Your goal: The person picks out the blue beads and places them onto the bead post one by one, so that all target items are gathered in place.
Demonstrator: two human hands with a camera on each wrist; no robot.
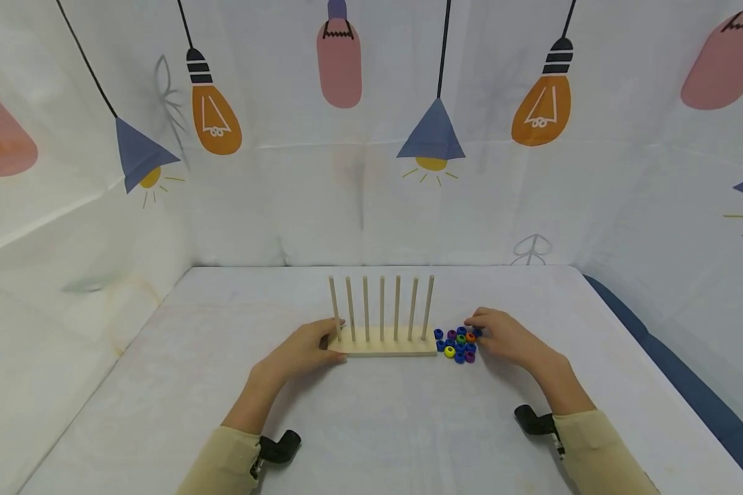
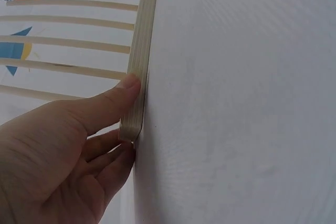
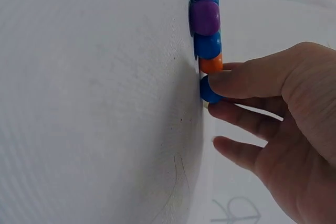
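Observation:
A pale wooden base with a row of several upright pegs stands mid-table. My left hand grips its left end; in the left wrist view the thumb presses the base's edge and the fingers curl round the end. Just right of the base lies a cluster of small coloured beads. My right hand reaches its far edge and pinches a blue bead between thumb and forefinger. Orange, blue and purple beads sit beside it.
A white cloth covers the table, and white sheets printed with lamps and bulbs close in the back and sides. A dark blue edge runs along the right side of the table.

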